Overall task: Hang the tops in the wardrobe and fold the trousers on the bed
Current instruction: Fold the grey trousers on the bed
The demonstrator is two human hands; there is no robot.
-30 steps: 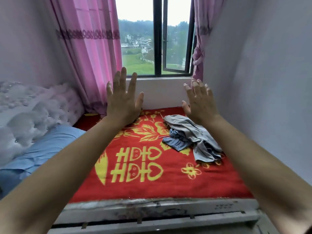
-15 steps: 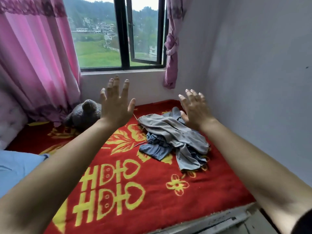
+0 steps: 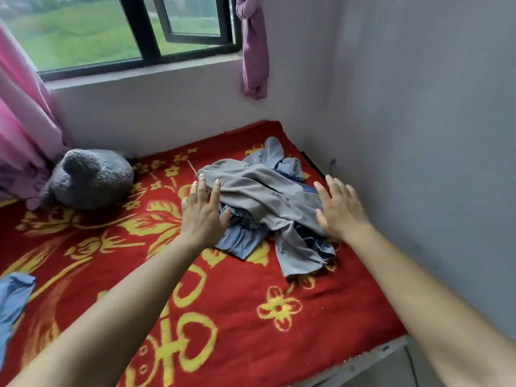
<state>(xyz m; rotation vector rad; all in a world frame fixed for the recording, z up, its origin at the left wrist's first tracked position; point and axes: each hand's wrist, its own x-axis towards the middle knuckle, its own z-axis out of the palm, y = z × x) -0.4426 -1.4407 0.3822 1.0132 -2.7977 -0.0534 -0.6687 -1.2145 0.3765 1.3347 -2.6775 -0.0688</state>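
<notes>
A heap of clothes lies on the red blanket [image 3: 229,297] of the bed, close to the right wall. On top is a grey garment [image 3: 262,191]; bluish pieces [image 3: 240,241] stick out under it. My left hand [image 3: 205,212] hovers at the heap's left edge with straight, spread fingers. My right hand [image 3: 339,209] is at the heap's right side, fingers also straight. Neither hand holds any cloth. No wardrobe is in view.
A grey plush toy [image 3: 89,178] lies at the back left under the pink curtain [image 3: 22,113]. The window [image 3: 134,32] is behind the bed, a knotted curtain [image 3: 254,51] at its right. A blue cloth [image 3: 14,297] shows at the left edge. The grey wall [image 3: 418,135] borders the bed's right.
The view has tilted down and turned right toward the clothes. Both hands have dropped from raised in front of the window to either side of the heap.
</notes>
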